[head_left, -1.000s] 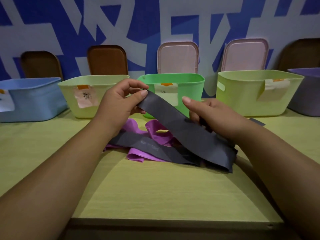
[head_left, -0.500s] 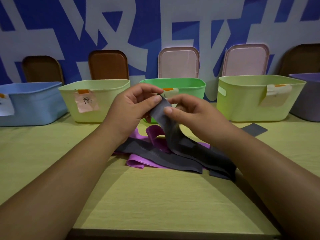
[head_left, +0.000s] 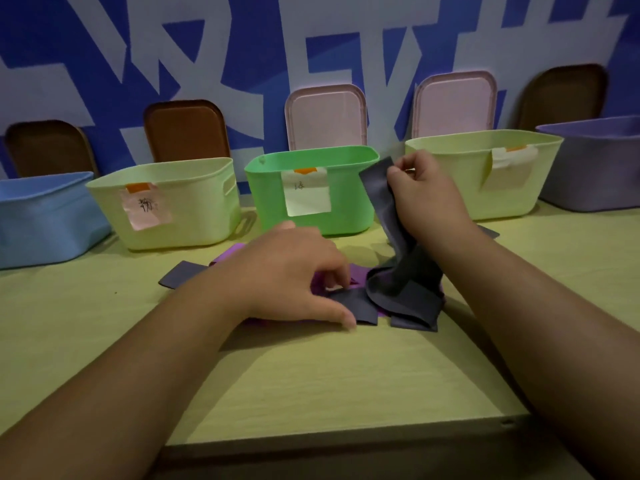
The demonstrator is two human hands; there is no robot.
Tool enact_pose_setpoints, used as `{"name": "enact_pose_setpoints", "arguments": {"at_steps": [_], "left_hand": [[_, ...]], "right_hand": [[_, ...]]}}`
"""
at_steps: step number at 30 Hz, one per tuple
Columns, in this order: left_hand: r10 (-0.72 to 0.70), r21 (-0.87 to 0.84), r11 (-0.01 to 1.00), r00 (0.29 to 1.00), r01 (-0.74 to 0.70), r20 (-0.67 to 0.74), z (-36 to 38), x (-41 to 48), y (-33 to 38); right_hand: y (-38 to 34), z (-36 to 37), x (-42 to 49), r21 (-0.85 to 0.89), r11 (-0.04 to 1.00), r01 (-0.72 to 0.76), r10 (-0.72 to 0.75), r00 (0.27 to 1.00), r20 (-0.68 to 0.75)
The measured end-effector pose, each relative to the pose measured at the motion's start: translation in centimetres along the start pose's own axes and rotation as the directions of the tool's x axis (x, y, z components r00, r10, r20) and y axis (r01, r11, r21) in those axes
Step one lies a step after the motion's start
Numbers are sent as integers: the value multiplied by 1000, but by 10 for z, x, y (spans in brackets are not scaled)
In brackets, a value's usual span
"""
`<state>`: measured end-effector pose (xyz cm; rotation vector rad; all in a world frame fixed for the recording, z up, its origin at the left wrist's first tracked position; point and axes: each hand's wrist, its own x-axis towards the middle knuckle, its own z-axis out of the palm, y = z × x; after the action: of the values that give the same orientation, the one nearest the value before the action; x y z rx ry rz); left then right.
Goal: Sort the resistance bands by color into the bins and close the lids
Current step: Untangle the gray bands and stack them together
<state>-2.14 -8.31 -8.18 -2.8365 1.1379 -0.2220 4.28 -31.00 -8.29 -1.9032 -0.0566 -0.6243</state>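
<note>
The right hand (head_left: 420, 199) pinches a grey band (head_left: 375, 188) beside the green bin (head_left: 270, 202), its tail coiled in the pile (head_left: 353, 306) on the table (head_left: 311, 375). The left hand (head_left: 294, 268) lies bent-fingered on that pile (grip unclear). Best to pin the rest and draw it free slowly.

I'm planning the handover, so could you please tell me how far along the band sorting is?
Done: nothing shows in the bins, though their insides are hidden. In hand: the right hand holds up a grey band; the left hand presses the pile. Left: sorting that pile and fitting the lids.
</note>
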Motion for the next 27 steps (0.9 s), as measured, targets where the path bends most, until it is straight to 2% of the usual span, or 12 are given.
{"name": "enact_pose_setpoints", "arguments": {"at_steps": [3,6,9,11,13,16,18,24,27], "left_hand": [[38,4,999,999,-38,19,7,8,11],[42,-156,987,999,-44,-14,11,5,3],[55,-273,957,986,-97,-158,11,1,-5],[17,-314,944,969,-97,-248,13,2,-9],[-66,-366,929,952,-51,-299,16,5,-12],[-241,-533,845,921,44,-307,18,5,-17],[-315,-583,809,893,75,-321,20,4,-20],[-569,-686,705,720,179,-397,7,0,-29],[-641,-740,653,640,164,-424,-9,-5,-26]], "right_hand": [[4,2,2,-1,998,-66,66,998,5],[3,1,4,13,997,-73,73,997,9],[1,0,4,58,997,-54,55,999,-1],[0,0,4,80,996,-40,42,999,-21],[0,0,5,104,994,-20,24,999,-42],[1,1,5,129,992,14,-5,998,-68],[3,1,6,165,986,20,-7,997,-80],[-1,2,0,332,943,1,16,999,-48],[-14,6,-13,399,916,-26,18,1000,25]]}}
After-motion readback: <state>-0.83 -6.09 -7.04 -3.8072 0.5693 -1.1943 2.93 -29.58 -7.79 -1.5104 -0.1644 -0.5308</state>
